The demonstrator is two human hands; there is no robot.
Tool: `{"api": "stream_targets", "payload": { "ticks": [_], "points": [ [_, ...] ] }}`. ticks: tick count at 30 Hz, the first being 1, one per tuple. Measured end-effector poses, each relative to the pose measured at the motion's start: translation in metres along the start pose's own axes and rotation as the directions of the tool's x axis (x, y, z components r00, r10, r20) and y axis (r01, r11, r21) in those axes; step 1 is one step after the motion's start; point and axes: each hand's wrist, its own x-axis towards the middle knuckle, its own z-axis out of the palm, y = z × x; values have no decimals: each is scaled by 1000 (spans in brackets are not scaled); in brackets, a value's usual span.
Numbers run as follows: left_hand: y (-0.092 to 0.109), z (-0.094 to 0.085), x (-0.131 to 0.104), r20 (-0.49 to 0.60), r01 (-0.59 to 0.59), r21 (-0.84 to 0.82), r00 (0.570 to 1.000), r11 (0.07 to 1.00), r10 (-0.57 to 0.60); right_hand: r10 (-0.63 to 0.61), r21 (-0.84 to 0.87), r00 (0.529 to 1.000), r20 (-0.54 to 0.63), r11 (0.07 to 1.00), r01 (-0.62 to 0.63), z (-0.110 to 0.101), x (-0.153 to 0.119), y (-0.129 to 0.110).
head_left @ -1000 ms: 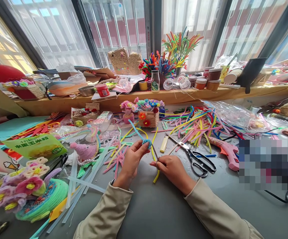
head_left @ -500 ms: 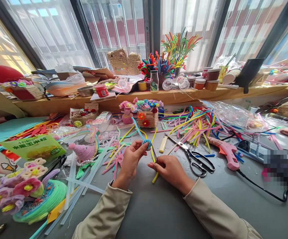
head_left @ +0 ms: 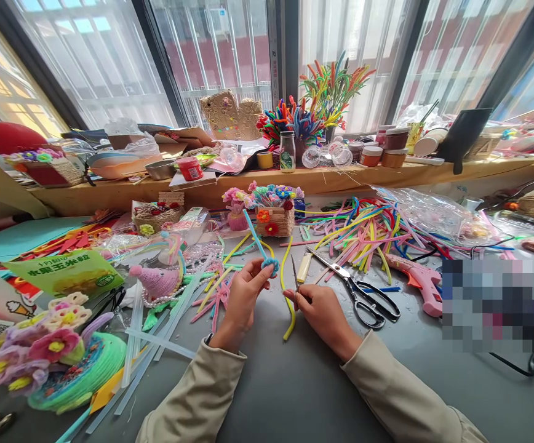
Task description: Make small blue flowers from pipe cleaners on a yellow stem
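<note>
My left hand (head_left: pixel 240 299) is closed in a pinch on a light-blue pipe cleaner (head_left: pixel 255 235). Its straight stem slants up and away, and its lower end is a small coiled knot (head_left: pixel 270 266) at my fingertips. In my right hand (head_left: pixel 323 312) is a slim pair of small scissors (head_left: pixel 294 271), point upward; my fingers hide most of the handles. The tip stands a little right of the blue knot, apart from it. Between and behind my hands a yellow pipe cleaner (head_left: pixel 288 320) lies on the grey table (head_left: pixel 290 394).
Large black-handled scissors (head_left: pixel 363 295) and a pink glue gun (head_left: pixel 421 283) lie to the right, beside a blurred patch. Loose pipe cleaners (head_left: pixel 359 234) spread behind. Clear glue sticks (head_left: pixel 165 320) and fuzzy flowers (head_left: pixel 52 344) are at left. A flower basket (head_left: pixel 274 226) stands ahead.
My right hand has drawn the small scissors slightly right, away from the blue knot. The left hand keeps its pinch, nearly still. The blurred patch at right now covers more of the glue gun.
</note>
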Motion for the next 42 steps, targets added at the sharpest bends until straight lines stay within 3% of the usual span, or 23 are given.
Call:
{"api": "stream_targets", "payload": {
  "ticks": [9,16,23,32,36,38,40,42],
  "points": [
    [1,1,0,-5,-17,-51,1000,999,17,144,32,988,-46,989,-143,0,2,4],
    [1,0,1,-44,-43,-62,998,997,40,182,171,983,34,968,-185,2,1,6],
    [-1,-1,2,-73,-41,-63,997,997,36,224,132,971,79,964,-233,0,0,6],
    [1,-1,1,-42,-13,-17,999,1000,12,218,209,968,122,948,-240,-2,-1,8],
    [2,-1,0,-25,-9,1,1000,1000,9,108,-35,993,-45,993,-110,-20,4,10],
    [3,-1,0,-18,-4,6,1000,1000,4,80,-204,988,-128,973,-105,-31,4,16],
    [3,-1,0,-20,5,13,1000,1000,-5,83,-383,972,-218,909,-164,-42,1,26],
    [2,-1,0,-22,13,26,1000,1000,-13,126,-558,936,-329,773,-301,-50,-6,36]
  ]
}}
